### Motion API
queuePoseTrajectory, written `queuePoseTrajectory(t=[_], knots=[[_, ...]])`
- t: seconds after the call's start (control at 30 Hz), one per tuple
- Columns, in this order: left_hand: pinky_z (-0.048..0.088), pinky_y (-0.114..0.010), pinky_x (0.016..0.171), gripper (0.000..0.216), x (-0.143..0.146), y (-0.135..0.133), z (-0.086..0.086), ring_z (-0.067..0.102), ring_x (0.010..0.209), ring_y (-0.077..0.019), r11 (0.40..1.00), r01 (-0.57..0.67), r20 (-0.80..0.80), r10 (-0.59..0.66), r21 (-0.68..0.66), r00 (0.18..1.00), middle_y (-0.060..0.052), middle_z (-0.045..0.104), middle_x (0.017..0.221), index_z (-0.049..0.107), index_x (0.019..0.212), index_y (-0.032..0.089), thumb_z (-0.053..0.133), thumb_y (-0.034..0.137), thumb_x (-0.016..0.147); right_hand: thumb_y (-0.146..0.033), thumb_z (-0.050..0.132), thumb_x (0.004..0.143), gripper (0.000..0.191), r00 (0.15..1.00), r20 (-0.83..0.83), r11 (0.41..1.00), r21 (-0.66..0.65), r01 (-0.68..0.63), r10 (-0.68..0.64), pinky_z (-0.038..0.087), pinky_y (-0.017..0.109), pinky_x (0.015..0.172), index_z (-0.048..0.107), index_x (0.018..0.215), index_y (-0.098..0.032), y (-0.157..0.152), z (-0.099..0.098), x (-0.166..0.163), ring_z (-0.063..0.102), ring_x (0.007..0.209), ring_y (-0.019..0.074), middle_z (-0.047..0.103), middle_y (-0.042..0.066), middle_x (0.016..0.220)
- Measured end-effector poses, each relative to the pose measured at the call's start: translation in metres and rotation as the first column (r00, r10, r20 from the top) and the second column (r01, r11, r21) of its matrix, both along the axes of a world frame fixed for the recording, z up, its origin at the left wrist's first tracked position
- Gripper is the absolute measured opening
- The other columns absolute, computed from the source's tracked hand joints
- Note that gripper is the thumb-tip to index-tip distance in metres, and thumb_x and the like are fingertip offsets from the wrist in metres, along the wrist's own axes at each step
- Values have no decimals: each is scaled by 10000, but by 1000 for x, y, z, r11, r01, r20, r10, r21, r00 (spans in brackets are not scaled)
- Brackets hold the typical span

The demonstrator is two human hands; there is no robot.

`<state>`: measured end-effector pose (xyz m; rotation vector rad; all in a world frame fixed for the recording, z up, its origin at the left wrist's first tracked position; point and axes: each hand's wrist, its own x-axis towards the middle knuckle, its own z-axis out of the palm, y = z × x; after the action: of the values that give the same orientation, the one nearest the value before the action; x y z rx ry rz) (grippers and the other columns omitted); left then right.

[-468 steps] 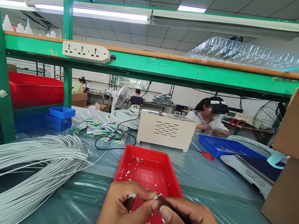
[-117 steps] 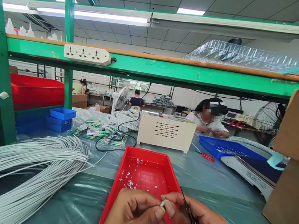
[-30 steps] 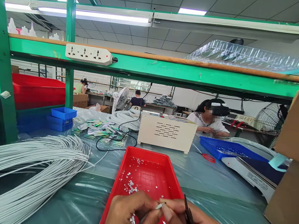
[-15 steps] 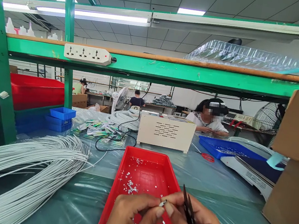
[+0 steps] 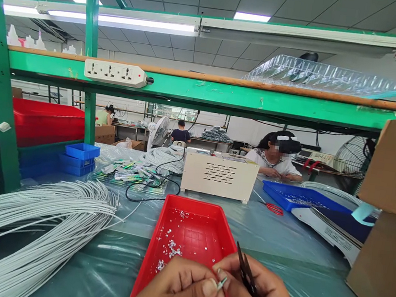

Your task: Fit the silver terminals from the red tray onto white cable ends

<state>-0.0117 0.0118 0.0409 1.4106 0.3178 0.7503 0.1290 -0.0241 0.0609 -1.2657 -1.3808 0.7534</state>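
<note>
Above the near end of a red tray (image 5: 189, 233), my hands meet fingertip to fingertip. My left hand (image 5: 185, 292) is closed, its thumb and forefinger pinching a small whitish-green piece (image 5: 222, 283) that sticks out toward the right. Dark tweezers (image 5: 248, 276) lie in my right hand (image 5: 264, 295), tips pointing up and away; its fingers are closed round them. The right thumb and fingertip are close beside the small piece; whether they touch it I cannot tell. Small silvery bits (image 5: 173, 249) lie scattered in the tray, and my hands hide its near part.
A bundle of white cables (image 5: 75, 210) spreads at left. Behind the tray stands a beige machine (image 5: 220, 175). Red-handled scissors (image 5: 273, 208), a blue tray (image 5: 301, 197), a scale (image 5: 330, 231) and cardboard boxes (image 5: 385, 253) are at right. A person (image 5: 273, 159) sits across the bench.
My left hand has turned, its thumb now lying over the piece, and sits slightly lower and farther right. The piece now shows a longer greenish-white end. The right hand has barely shifted.
</note>
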Motion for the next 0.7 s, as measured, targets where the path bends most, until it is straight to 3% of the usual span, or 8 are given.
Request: queuePoseTrajectory(t=[0.17, 0.3, 0.4, 0.5, 0.6, 0.7], knots=[[258, -156, 385, 441, -1, 3, -2, 287, 340, -9, 988, 118, 116, -107, -95, 987, 46, 464, 457, 669, 652, 99, 602, 514, 783, -317, 492, 697, 205, 962, 271, 998, 51, 24, -37, 435, 281, 547, 667, 650, -221, 7, -1, 6, 624, 584, 216, 673, 13, 582], [233, -143, 359, 408, 3, 5, -4, 307, 327, -9, 986, 122, 150, -105, -115, 983, 47, 479, 443, 716, 789, 100, 571, 480, 821, -150, 502, 658, 252, 739, 643, 978, 94, 184, -201, 309, 315, 502, 721, 674, -274, 11, 0, 19, 647, 564, 311, 719, 55, 576], [228, -145, 347, 404, 6, 6, -5, 309, 318, -11, 984, 110, 174, -84, -141, 981, 43, 503, 454, 721, 892, 112, 567, 479, 821, -214, 518, 713, 232, 675, 700, 968, 97, 233, -233, 295, 324, 483, 736, 775, -261, 13, 3, 28, 650, 557, 377, 725, 104, 596], [217, -156, 335, 423, 7, 6, -6, 323, 308, -12, 981, 86, 177, -55, -172, 983, 27, 536, 478, 716, 931, 104, 591, 486, 799, -214, 497, 742, 356, 710, 651, 959, 110, 262, -269, 336, 352, 535, 718, 1013, -279, 13, 5, 30, 662, 666, 386, 739, 100, 673], [202, -160, 331, 410, 6, 6, -5, 304, 296, -8, 976, 68, 175, -32, -206, 984, 32, 532, 462, 719, 919, 101, 592, 473, 803, -325, 480, 790, 242, 835, 506, 976, 82, 200, -214, 373, 330, 557, 710, 775, -251, 13, 6, 26, 624, 629, 296, 676, 43, 590], [184, -159, 323, 395, 6, 6, -4, 275, 282, -4, 973, 85, 178, -47, -213, 983, 45, 512, 438, 721, 885, 99, 571, 459, 823, -494, 481, 781, 375, 955, 296, 1000, 17, 13, -17, 407, 275, 562, 592, 562, -211, 14, 7, 22, 555, 584, 201, 595, 1, 552]])
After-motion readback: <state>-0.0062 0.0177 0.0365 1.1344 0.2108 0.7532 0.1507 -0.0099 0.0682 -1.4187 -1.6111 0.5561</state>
